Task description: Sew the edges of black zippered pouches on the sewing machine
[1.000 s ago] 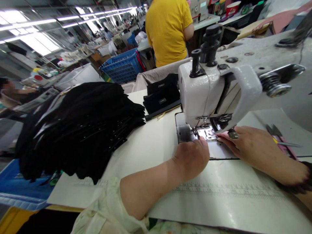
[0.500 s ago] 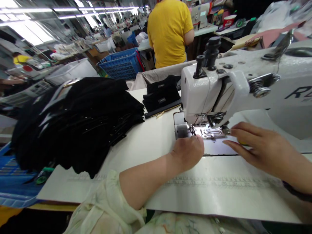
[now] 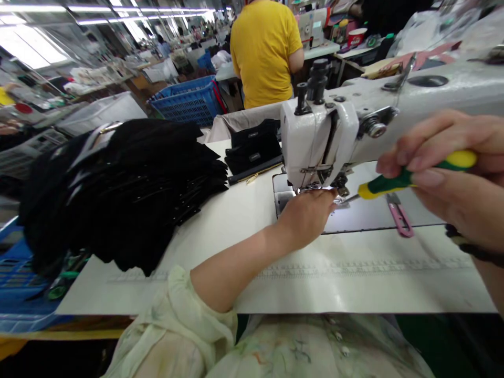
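Green-and-yellow plastic-handled screwdriver [image 3: 384, 185], right of centre in the frame: with the fingers of the right hand [image 3: 468, 191] closed round its handle, hold the metal tip [image 3: 350, 199] steady beside the left hand [image 3: 305, 218], whose bent fingers hide any grip, below the white sewing-machine head [image 3: 303, 142].

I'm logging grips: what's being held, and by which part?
The right hand holds a screwdriver by its handle; for the left hand, it cannot be told.
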A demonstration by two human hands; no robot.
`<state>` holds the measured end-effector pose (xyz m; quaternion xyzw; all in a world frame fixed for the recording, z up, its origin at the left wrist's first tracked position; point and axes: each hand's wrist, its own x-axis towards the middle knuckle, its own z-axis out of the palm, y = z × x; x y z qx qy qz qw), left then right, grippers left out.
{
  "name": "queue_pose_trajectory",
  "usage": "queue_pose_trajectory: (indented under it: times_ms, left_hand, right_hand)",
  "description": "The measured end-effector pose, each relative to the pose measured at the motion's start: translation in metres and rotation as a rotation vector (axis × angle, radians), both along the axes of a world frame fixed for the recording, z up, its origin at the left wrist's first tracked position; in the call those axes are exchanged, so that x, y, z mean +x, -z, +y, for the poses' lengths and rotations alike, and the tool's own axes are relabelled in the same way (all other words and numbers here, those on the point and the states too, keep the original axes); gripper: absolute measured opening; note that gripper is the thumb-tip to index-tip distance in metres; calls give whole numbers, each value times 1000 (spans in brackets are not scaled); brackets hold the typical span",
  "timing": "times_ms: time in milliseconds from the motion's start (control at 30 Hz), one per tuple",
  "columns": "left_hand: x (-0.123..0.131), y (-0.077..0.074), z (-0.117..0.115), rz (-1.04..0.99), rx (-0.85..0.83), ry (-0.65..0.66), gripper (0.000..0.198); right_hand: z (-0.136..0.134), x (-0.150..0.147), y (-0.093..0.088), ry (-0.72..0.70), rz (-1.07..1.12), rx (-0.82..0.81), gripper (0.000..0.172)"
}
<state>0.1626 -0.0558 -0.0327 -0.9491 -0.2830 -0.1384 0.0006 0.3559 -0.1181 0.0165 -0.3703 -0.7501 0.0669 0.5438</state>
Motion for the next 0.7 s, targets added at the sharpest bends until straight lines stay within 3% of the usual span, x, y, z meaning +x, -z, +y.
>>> queue_pose_trajectory:
  times_ms: [167,267,400,533,700]
  left_hand:
    - [12,-12,-2,133,-51,-96,27]
    - [16,-9,-2,27,-40,-115,24]
    - [18,0,0,-158,-68,-47,19]
    - [18,7,4,-233,-87,-41,15]
    - [19,15,8,-242,-73,-153,12]
  right_hand:
    - [9,-12,-4,-215,22,11,7]
    - [12,-9,2,-244,8,19,7]
    - [11,-12,4,-229,-45,81,8]
    - [9,-13,3,-162,-115,109,5]
    - [3,-3,1,97,-403,209,13]
